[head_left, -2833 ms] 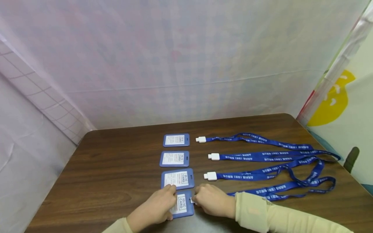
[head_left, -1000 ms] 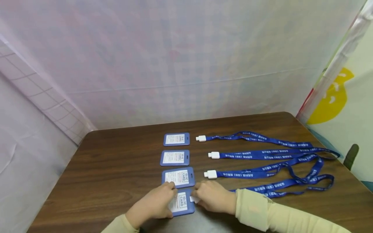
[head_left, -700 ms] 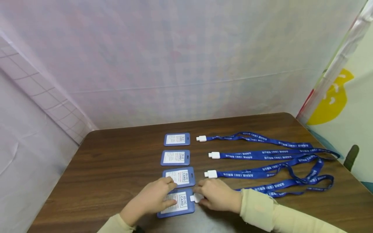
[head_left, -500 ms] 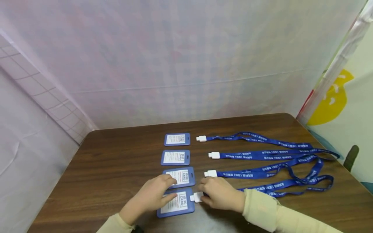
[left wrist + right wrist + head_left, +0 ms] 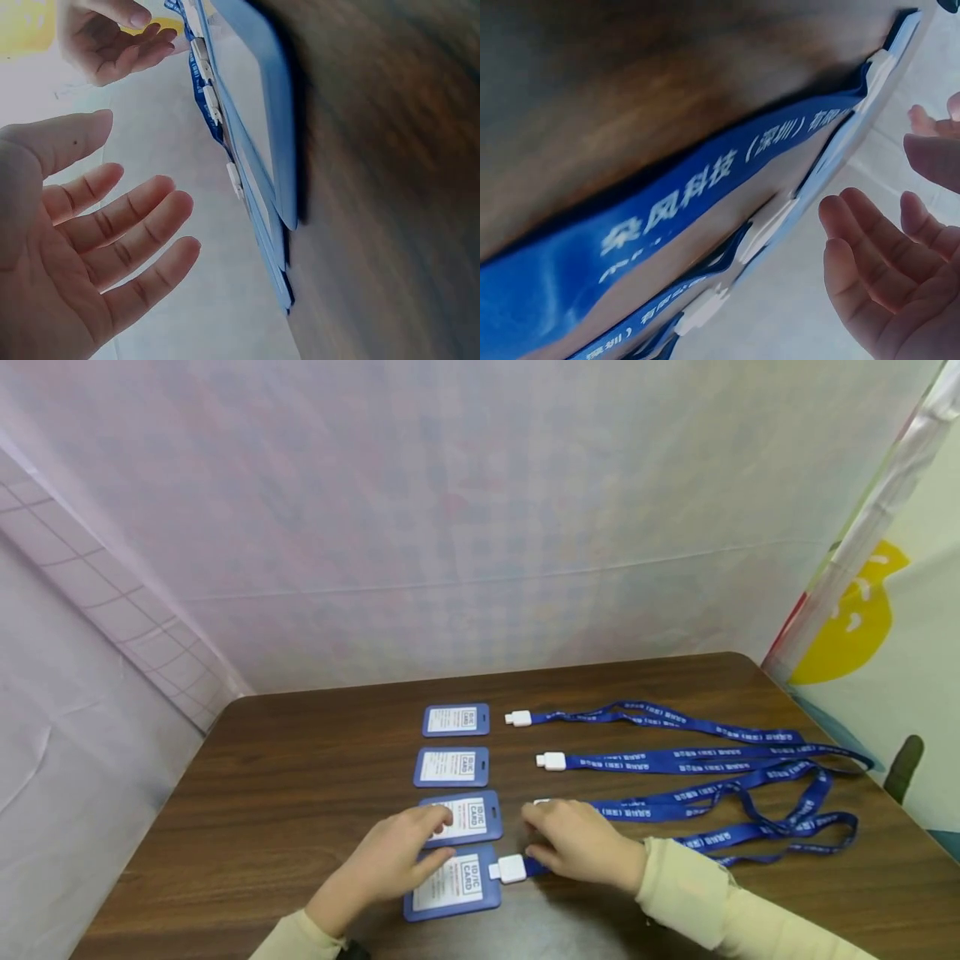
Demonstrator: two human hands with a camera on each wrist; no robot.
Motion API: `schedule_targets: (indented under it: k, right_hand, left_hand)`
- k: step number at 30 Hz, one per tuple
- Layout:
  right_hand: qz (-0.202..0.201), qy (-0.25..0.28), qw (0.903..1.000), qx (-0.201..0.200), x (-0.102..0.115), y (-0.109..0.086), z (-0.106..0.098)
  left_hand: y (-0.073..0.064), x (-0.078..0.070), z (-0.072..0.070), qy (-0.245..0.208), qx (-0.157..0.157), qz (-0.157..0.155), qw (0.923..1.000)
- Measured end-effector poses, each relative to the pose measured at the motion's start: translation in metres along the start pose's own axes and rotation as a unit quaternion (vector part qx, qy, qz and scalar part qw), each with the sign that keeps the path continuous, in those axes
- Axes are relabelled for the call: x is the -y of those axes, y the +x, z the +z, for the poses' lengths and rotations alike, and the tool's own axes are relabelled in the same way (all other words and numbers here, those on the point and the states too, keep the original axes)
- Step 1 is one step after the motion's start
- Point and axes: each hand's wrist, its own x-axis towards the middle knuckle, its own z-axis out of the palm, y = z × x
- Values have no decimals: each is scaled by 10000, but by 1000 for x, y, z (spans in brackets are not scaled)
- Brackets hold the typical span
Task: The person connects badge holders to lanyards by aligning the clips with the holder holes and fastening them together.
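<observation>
Four blue ID card holders lie in a column on the brown table [image 5: 285, 793]. The nearest holder [image 5: 452, 887] has a white lanyard clip [image 5: 512, 868] joined to its right end. My left hand [image 5: 442, 835] hovers with relaxed fingers over the gap between this holder and the third holder [image 5: 468, 817]. In the left wrist view the left hand [image 5: 127, 225] shows an empty palm beside the holders' edges [image 5: 262, 97]. My right hand [image 5: 534, 833] hovers over the third lanyard's clip [image 5: 542, 802], mostly hiding it. The right hand [image 5: 877, 255] holds nothing, beside a blue strap [image 5: 705, 184].
Two more holders [image 5: 451, 767] [image 5: 455, 720] lie farther back, each facing a loose white clip [image 5: 551, 762] [image 5: 517, 719]. Blue lanyard straps [image 5: 712, 760] loop across the table's right side. A white sheet [image 5: 450, 527] closes off the back and left.
Both hands have let go of the nearest holder and its clip, which now lie joined on the table. The hands have lifted and shifted back toward the third holder and third clip.
</observation>
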Motion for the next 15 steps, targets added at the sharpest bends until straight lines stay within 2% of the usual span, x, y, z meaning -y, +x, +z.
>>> schedule_targets:
  k: [5, 15]
  right_hand:
    - [23, 3, 10000, -37, -6, 1, 0]
    - [-6, -413, 9983, -414, -21, 3, 4]
  left_hand:
    - [-1, 2, -1, -18, -6, -39, 10000]
    - [0, 4, -2, -39, -15, -47, 10000]
